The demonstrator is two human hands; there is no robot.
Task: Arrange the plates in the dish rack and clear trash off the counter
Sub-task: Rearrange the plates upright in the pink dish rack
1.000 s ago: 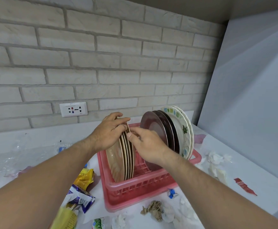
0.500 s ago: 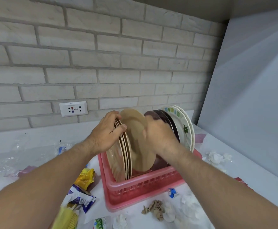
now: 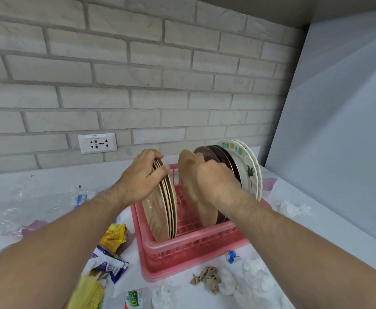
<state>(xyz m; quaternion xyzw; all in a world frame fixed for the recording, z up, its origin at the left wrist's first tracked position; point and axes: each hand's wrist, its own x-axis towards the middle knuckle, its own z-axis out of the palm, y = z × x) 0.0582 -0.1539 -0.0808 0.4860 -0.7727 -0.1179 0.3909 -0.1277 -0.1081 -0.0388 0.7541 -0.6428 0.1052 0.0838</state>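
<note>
A white counter (image 3: 180, 286) fills the lower frame, with a pink dish rack (image 3: 182, 246) at centre. The left hand (image 3: 142, 175) grips the top of a tan plate stack (image 3: 160, 215) at the rack's left. The right hand (image 3: 213, 181) curls round one tan plate (image 3: 189, 181), tilted toward brown plates (image 3: 222, 157). Its lower rim is best seated squarely in a slot (stack held steady). Wrappers (image 3: 113, 235) litter the lower left.
</note>
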